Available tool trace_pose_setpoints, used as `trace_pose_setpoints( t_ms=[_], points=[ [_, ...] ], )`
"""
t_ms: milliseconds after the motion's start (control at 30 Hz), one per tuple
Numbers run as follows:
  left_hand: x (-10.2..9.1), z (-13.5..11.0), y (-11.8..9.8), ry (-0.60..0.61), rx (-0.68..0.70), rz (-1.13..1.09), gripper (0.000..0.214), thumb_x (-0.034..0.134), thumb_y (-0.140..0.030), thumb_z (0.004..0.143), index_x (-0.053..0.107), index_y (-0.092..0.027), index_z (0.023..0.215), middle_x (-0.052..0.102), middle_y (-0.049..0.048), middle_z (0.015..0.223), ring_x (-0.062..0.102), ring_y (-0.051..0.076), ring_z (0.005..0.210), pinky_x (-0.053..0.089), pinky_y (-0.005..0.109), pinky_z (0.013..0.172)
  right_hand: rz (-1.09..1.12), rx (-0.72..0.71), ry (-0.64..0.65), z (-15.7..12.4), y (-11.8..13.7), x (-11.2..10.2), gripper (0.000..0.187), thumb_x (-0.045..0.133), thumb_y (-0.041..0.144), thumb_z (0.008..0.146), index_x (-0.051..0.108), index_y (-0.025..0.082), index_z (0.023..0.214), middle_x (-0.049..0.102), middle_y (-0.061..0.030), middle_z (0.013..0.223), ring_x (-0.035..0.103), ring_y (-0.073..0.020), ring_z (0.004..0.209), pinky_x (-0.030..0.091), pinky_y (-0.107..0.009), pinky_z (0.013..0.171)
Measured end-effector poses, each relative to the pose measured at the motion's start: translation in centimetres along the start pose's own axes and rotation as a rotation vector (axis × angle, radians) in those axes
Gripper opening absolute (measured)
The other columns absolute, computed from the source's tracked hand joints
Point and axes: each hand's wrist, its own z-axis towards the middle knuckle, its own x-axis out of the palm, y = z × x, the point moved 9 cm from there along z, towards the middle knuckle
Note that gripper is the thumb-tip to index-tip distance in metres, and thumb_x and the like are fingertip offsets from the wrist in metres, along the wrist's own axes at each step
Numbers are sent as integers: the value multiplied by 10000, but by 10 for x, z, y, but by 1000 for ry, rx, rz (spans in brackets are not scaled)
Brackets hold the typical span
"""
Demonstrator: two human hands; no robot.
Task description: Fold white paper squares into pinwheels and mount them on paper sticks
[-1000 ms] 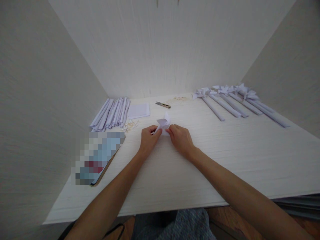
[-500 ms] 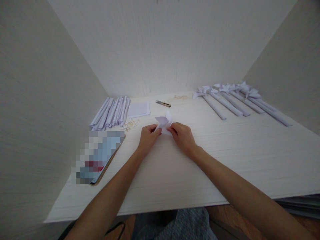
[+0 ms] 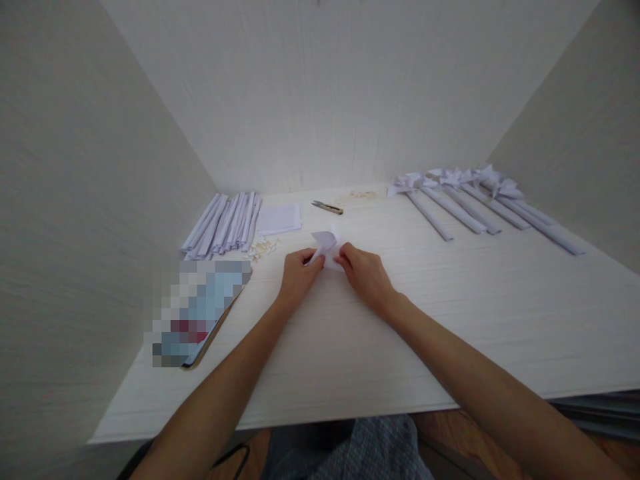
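A small folded white paper piece [image 3: 327,243] is pinched between both hands above the middle of the white table [image 3: 450,320]. My left hand [image 3: 296,278] grips its left edge with closed fingers. My right hand [image 3: 366,277] grips its right edge, fingers curled. Part of the paper stands up behind the fingertips, and its lower part is hidden by them.
Several rolled white paper sticks [image 3: 225,225] lie at the back left beside a stack of white paper squares [image 3: 279,219]. Small scissors [image 3: 327,207] lie near the back wall. Several finished paper pinwheels on sticks [image 3: 475,200] lie at the back right. A blurred flat device [image 3: 200,310] lies at left.
The folded paper has been pressed a little lower and flatter between my fingers. Both hands stay in nearly the same place.
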Motion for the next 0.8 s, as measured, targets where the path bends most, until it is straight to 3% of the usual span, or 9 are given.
trace_pose_setpoints(
  t_ms=[200,400,567,800],
  points=[
    [-2,-2,-6,-16,9,40,149,505,-194,642,643,-141,623,596,-17,604,503,107,585,383,220,571,142,18,-56,0,-8,-3,236,522,251,798,574,143,596,633,-34,617,548,-111,554,368,-214,551],
    [-8,-3,-8,-72,-10,86,149,525,-220,640,633,-124,604,553,-24,552,481,102,551,360,214,543,188,-23,-14,1,-4,3,180,489,155,798,647,138,713,681,-57,688,610,-131,611,428,-225,608],
    [-12,-4,-9,-105,-9,120,166,519,-233,646,634,-121,606,556,-24,558,483,101,554,364,217,557,172,-29,-62,1,-3,0,155,508,134,780,649,139,843,699,-68,773,633,-150,669,449,-241,650],
    [-8,-2,-5,-78,-4,59,163,528,-245,636,644,-130,633,570,-26,576,494,103,568,397,225,588,121,-25,-113,-1,-4,-6,178,465,190,818,637,154,790,675,-67,738,606,-147,639,439,-244,614]
  ],
)
